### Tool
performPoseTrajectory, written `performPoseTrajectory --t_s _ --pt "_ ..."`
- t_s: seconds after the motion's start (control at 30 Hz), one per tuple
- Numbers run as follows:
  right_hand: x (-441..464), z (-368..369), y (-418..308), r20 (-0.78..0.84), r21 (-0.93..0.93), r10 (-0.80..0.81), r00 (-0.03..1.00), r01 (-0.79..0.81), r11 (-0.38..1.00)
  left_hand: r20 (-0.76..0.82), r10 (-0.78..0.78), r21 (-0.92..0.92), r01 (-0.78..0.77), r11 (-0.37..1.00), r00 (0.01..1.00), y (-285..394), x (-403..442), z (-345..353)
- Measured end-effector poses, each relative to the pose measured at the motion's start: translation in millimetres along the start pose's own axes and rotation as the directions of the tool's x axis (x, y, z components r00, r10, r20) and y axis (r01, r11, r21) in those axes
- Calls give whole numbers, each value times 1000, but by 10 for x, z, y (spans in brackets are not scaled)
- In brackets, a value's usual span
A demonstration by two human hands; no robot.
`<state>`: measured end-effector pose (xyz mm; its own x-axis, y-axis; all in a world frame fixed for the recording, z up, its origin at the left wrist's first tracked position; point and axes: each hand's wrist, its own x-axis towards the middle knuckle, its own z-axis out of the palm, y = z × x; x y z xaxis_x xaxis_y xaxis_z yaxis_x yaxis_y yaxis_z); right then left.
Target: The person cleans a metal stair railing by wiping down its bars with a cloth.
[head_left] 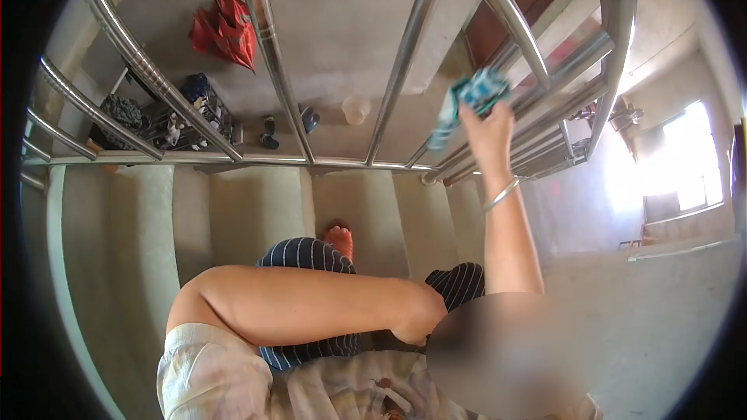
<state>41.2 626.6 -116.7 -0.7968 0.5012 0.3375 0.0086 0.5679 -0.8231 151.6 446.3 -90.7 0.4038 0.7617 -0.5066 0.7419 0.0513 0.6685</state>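
My right hand point(490, 120), with a bangle on its wrist, reaches out to the stair railing. Its fingers are closed around a teal and white checked cloth point(476, 93), which is bunched up beside the metal rail point(517, 27); whether the cloth presses on the rail I cannot tell. My left arm lies bent across the front of my body. At its end my left hand point(420, 320) is folded down near my knee in dark striped trousers point(459, 281), and its fingers are hidden.
Concrete steps point(350, 198) run beneath me, with a foot point(340, 241) on one. Beyond the upright bars below are a red umbrella point(226, 35), a pale bucket point(356, 110), slippers point(310, 119) and a loaded rack point(187, 120). A bright window point(692, 155) is at right.
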Motion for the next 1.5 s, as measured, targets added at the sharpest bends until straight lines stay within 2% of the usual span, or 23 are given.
performPoseTrajectory --t_s 0.03,0.07,0.13,0.23,0.33,0.4,0.43,0.47,0.5,0.57,0.63,0.7,0.9,0.97,1.03,1.1,1.17,1.23,1.3,1.37,1.4,1.47,1.5 --pt "110 -16 -86 -116 -51 -164 980 159 986 -58 19 -1 -19 1000 998 14 -13 4" --pt "211 36 -98 -118 -52 -161 980 155 986 -118 37 2 -37 999 992 21 -24 2" --pt "335 164 -113 -264 368 -142 954 235 899 -107 33 5 -32 999 994 26 -38 9" --pt "224 466 192 -326 415 -28 945 170 894 -89 -21 4 22 1000 996 7 -1 94" --pt "-74 807 659 -344 343 105 933 21 939 -67 -56 13 57 998 996 -30 -33 98" --pt "-338 1069 1193 -245 223 196 949 -142 964 -57 -44 28 45 999 997 -48 -46 87" --pt "-458 1141 1250 -147 271 379 913 -332 904 -59 -46 34 48 998 997 -43 -35 112" --pt "-551 1310 1602 -95 405 434 896 -363 839 -61 -52 41 54 998 997 -50 -32 123" --pt "-601 1371 1793 -90 412 436 895 -365 835 -57 -59 38 62 997 997 -65 -30 114" --pt "-649 1423 2083 181 438 617 766 -624 647 13 -81 49 80 996 997 -79 -17 95" --pt "-643 1409 2035 195 374 637 746 -657 655 59 -101 -9 101 995 993 -94 -43 24" --pt "-581 1306 1962 318 425 723 613 -774 469 93 -118 -46 123 991 989 -133 -103 -58" --pt "-436 768 1243 171 692 527 833 -482 537 -41 -34 -46 32 998 999 -248 -59 -28" --pt "-363 374 537 2 882 245 969 -117 457 -22 -22 -55 20 998 1000 -270 -31 -48" --pt "-320 -84 -126 -234 709 -30 972 192 679 -41 -41 -13 41 999 998 -253 -43 -75" --pt "-216 -484 -456 -460 279 -316 830 473 836 -64 -66 13 67 998 996 -232 -36 -65" --pt "-49 -685 -1003 -383 35 -581 719 639 768 -107 -35 9 36 999 994 -226 -14 -34" --pt "103 -528 -1281 -177 100 -606 776 627 773 -155 0 36 6 999 988 -269 65 54" --pt "258 -212 -1609 -25 71 -810 586 809 583 -195 44 67 -31 997 980 -264 77 43" --pt "307 38 -1870 -37 -344 -866 498 808 479 -105 -64 29 67 997 992 -244 79 2" --pt "327 -3 -1830 -39 -353 -868 494 806 475 -105 -61 39 65 997 993 -242 67 -5" --pt "386 -53 -1593 -75 -208 -737 672 712 671 -126 -91 17 94 995 988 -258 14 13" --pt "433 -104 -1394 -99 -224 -768 633 738 637 -131 -90 19 93 995 987 -251 -7 7"
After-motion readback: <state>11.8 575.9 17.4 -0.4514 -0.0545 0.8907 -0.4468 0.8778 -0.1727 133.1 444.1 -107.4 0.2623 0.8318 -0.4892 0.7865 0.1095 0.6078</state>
